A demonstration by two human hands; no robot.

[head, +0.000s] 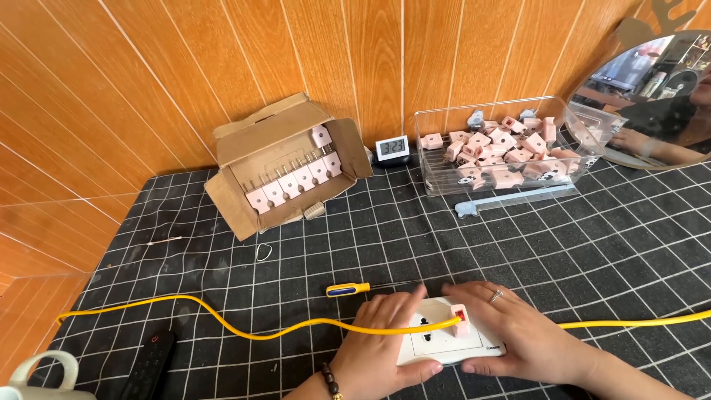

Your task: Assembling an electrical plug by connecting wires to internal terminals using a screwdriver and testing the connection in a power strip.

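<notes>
Hands meet low in the frame over a white socket panel (pixel 450 342) lying flat on the black gridded mat (pixel 578 244). The left hand (pixel 374 348), fingers spread and resting apart, presses on the panel's left part, its forefinger stretched across the top edge. The right hand (pixel 518 337), a ring on one finger, curls round the panel's right end, and its fingers sit against a small pink plug (pixel 461 321) that stands in the panel; whether they pinch the plug cannot be told. A yellow cable (pixel 222 318) runs across the mat and over the left hand to the plug. Just beyond the panel lies a screwdriver (pixel 348 289) with a yellow and blue handle. Farther back stand an open cardboard box (pixel 285 167) holding a row of pink plugs, a small digital clock (pixel 392 147), and a clear plastic bin (pixel 503 148) heaped with more pink plugs.
</notes>
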